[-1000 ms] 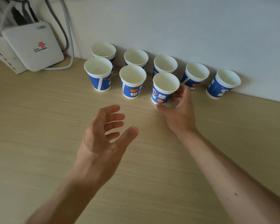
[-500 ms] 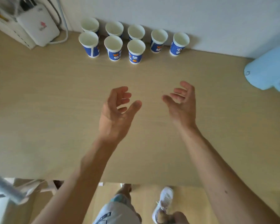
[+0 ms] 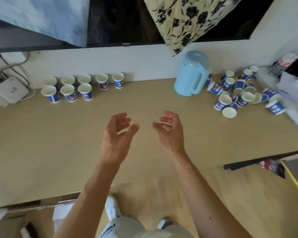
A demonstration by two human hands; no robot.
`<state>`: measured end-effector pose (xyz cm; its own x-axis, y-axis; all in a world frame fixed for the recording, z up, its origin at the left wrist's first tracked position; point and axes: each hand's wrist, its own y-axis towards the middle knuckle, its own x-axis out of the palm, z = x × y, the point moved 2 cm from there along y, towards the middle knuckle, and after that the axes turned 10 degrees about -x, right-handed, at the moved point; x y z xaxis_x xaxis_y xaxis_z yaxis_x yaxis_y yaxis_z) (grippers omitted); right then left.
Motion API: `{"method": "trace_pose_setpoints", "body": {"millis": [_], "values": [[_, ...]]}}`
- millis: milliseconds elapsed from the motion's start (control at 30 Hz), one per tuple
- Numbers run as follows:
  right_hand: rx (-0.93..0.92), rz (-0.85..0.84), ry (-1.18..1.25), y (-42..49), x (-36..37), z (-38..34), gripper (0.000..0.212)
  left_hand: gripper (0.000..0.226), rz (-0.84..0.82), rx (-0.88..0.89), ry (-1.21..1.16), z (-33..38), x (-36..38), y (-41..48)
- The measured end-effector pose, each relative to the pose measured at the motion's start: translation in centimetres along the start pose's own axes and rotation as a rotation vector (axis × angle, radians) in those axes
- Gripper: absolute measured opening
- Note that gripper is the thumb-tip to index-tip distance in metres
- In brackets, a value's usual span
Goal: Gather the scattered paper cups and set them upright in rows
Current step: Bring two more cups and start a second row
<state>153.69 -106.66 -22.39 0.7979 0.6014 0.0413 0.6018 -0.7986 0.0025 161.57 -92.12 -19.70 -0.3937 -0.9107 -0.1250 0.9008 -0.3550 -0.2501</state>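
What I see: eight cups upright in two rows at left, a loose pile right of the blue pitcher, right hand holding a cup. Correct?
One thing is wrong: the head view shows the right hand empty, loosely curled. The eight upright cups, the loose pile and the blue pitcher are as stated.

Upright rowed cups; jumbled cups right

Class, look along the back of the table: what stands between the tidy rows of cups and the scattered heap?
In the head view, a light blue jug, close beside the heap; otherwise bare tabletop.
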Motion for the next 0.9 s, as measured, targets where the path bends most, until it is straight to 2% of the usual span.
{"method": "trace_pose_setpoints", "body": {"millis": [267, 533, 700, 900], "values": [[-0.052, 0.188, -0.027, -0.5, -16.3, -2.9, 0.036, 0.035, -0.18, 0.047, -0.01, 2.7, 13.5, -6.7], [-0.013, 0.312, -0.039, 1.5, -26.2, -2.6, 0.027, 0.03, -0.28, 0.046, 0.064, 4.3, 22.7, -7.2], [0.006, 0.318, -0.092, 5.2, -29.8, -1.2, 0.026, 0.026, -0.317, 0.014, 0.061, 4.1, 28.7, -4.2], [0.05, 0.204, -0.215, 11.7, -33.6, 0.2, 0.027, 0.023, -0.353, -0.046, 0.042, 4.5, 36.8, 0.2]]}}
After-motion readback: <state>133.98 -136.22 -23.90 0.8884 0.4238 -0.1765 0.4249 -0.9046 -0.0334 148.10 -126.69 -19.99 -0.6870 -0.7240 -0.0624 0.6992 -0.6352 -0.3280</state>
